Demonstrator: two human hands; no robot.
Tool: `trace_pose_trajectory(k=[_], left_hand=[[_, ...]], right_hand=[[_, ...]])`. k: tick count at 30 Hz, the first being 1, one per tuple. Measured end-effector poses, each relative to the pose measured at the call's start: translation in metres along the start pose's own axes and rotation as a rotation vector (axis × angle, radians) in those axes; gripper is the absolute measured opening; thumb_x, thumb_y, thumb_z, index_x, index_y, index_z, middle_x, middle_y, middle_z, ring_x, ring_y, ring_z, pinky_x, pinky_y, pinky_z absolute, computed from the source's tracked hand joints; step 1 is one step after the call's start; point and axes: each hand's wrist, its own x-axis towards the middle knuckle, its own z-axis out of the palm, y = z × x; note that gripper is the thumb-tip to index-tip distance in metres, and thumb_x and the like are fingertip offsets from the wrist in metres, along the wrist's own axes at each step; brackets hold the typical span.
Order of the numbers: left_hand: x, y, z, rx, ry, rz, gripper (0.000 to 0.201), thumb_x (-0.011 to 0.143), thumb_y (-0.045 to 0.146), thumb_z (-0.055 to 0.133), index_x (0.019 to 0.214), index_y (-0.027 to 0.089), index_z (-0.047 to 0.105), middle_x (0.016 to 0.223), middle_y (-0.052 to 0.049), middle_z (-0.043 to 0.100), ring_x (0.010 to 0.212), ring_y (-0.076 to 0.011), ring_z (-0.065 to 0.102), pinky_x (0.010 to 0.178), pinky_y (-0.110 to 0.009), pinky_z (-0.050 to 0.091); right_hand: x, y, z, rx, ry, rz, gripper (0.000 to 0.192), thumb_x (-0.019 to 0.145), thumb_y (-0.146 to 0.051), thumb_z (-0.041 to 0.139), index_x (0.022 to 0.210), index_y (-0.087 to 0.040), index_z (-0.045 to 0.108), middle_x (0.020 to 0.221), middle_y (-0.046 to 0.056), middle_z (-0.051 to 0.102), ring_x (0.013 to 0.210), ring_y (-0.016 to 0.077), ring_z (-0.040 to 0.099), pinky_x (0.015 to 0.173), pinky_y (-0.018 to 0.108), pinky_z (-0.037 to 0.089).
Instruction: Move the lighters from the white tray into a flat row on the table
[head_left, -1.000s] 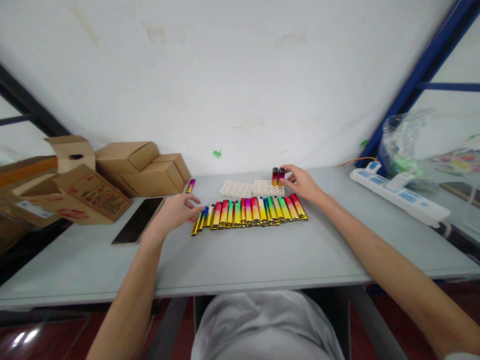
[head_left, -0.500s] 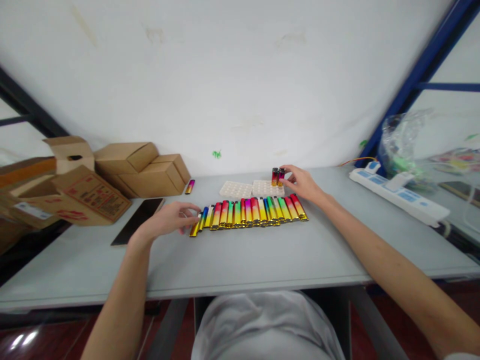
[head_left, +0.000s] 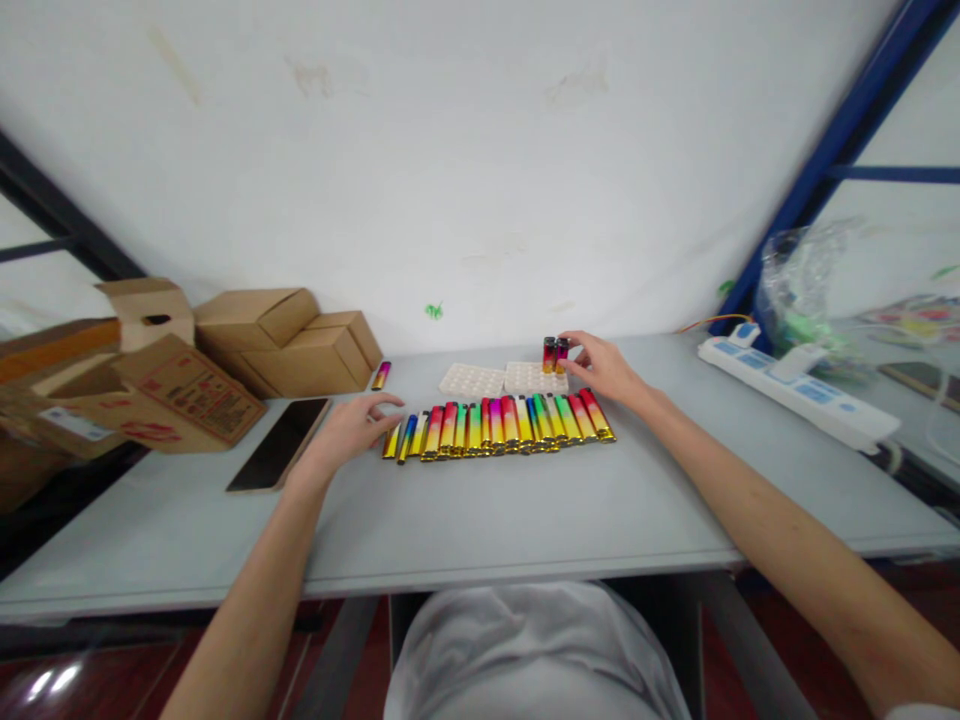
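A row of several rainbow-coloured lighters (head_left: 499,425) lies side by side on the grey table (head_left: 480,500). My left hand (head_left: 351,428) rests at the row's left end, fingers apart, its fingertips touching the leftmost lighter (head_left: 391,441). My right hand (head_left: 606,366) is at the far right corner of a white holed tray (head_left: 534,377), fingers pinching two upright lighters (head_left: 556,354) that stand in it. A second white tray (head_left: 472,379) sits just left of the first.
Cardboard boxes (head_left: 279,338) are stacked at the back left, with a dark phone (head_left: 279,443) lying in front of them. A single lighter (head_left: 381,375) lies by the boxes. A white power strip (head_left: 799,389) and a plastic bag (head_left: 814,275) are at the right.
My left hand pulled back to the left, then returned to the row's left end, and the leftmost lighter has shifted slightly. My right hand stays on the upright lighters.
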Motion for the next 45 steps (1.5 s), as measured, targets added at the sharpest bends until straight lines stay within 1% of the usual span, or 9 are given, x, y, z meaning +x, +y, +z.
trace_pose_trajectory(k=[6,11,16,21,27,33,37,39,45], left_hand=[[-0.003,-0.001,-0.001,-0.045,-0.014,-0.016,0.058,0.084,0.067,0.051,0.108,0.019,0.074,0.064,-0.002,0.072,0.047,-0.0187,0.063,0.054,-0.028,0.049],[-0.010,0.006,-0.005,-0.028,-0.096,-0.047,0.064,0.076,0.074,0.062,0.112,0.022,0.071,0.072,-0.001,0.077,0.048,-0.0194,0.066,0.054,-0.027,0.050],[-0.015,0.018,-0.007,0.042,-0.122,-0.054,0.063,0.073,0.069,0.068,0.113,0.022,0.072,0.081,-0.001,0.080,0.047,-0.0182,0.067,0.060,-0.028,0.051],[-0.013,0.015,-0.006,0.030,-0.114,-0.053,0.056,0.078,0.059,0.063,0.116,0.019,0.073,0.081,-0.003,0.080,0.046,-0.0189,0.068,0.064,-0.029,0.053],[-0.013,0.019,-0.003,0.067,-0.093,-0.060,0.051,0.080,0.054,0.060,0.115,0.019,0.073,0.080,-0.004,0.079,0.046,-0.0188,0.066,0.060,-0.029,0.052],[-0.013,0.022,0.002,0.210,-0.046,-0.054,0.051,0.083,0.055,0.059,0.114,0.017,0.075,0.082,-0.007,0.079,0.058,-0.0232,0.069,0.059,-0.029,0.048],[-0.014,0.025,0.005,0.349,-0.030,0.027,0.039,0.086,0.051,0.054,0.086,0.019,0.076,0.078,-0.009,0.076,0.070,-0.0274,0.071,0.061,-0.031,0.044],[-0.015,0.028,0.006,0.404,-0.019,0.030,0.035,0.086,0.048,0.054,0.080,0.019,0.074,0.080,-0.011,0.076,0.076,-0.0296,0.071,0.063,-0.032,0.045],[-0.018,0.033,0.010,0.441,-0.005,-0.031,0.037,0.085,0.044,0.058,0.103,0.016,0.075,0.092,-0.014,0.078,0.091,-0.0339,0.073,0.072,-0.034,0.049]], right_hand=[[0.000,0.000,-0.001,0.007,-0.006,-0.002,0.047,0.094,-0.030,0.060,0.139,-0.017,0.055,0.116,0.013,0.070,0.070,0.0192,0.069,0.077,0.040,0.062],[0.000,-0.001,-0.001,0.013,-0.012,0.008,0.047,0.094,-0.030,0.060,0.138,-0.016,0.054,0.116,0.013,0.070,0.070,0.0190,0.069,0.075,0.039,0.062],[0.000,-0.003,-0.002,0.015,-0.012,0.010,0.046,0.094,-0.031,0.060,0.138,-0.016,0.054,0.116,0.013,0.070,0.070,0.0191,0.069,0.075,0.040,0.062],[0.000,-0.005,-0.003,0.015,-0.021,0.017,0.047,0.094,-0.032,0.060,0.138,-0.017,0.055,0.119,0.014,0.070,0.070,0.0201,0.070,0.077,0.042,0.063],[0.000,-0.004,-0.002,0.017,-0.016,0.022,0.047,0.094,-0.032,0.061,0.139,-0.017,0.055,0.118,0.014,0.071,0.070,0.0196,0.070,0.076,0.041,0.063],[0.000,-0.004,-0.002,0.006,-0.016,0.011,0.048,0.094,-0.030,0.061,0.139,-0.015,0.054,0.120,0.015,0.070,0.070,0.0195,0.069,0.077,0.040,0.062],[-0.001,-0.004,-0.003,0.006,-0.013,0.003,0.047,0.094,-0.031,0.060,0.139,-0.016,0.054,0.120,0.015,0.070,0.070,0.0190,0.069,0.077,0.040,0.062],[-0.001,-0.004,-0.003,0.009,-0.015,0.007,0.047,0.094,-0.031,0.060,0.139,-0.017,0.054,0.118,0.014,0.070,0.069,0.0190,0.069,0.077,0.040,0.062],[0.000,-0.004,-0.003,0.008,-0.018,0.008,0.048,0.094,-0.031,0.060,0.140,-0.017,0.054,0.119,0.015,0.070,0.069,0.0196,0.069,0.076,0.041,0.063]])
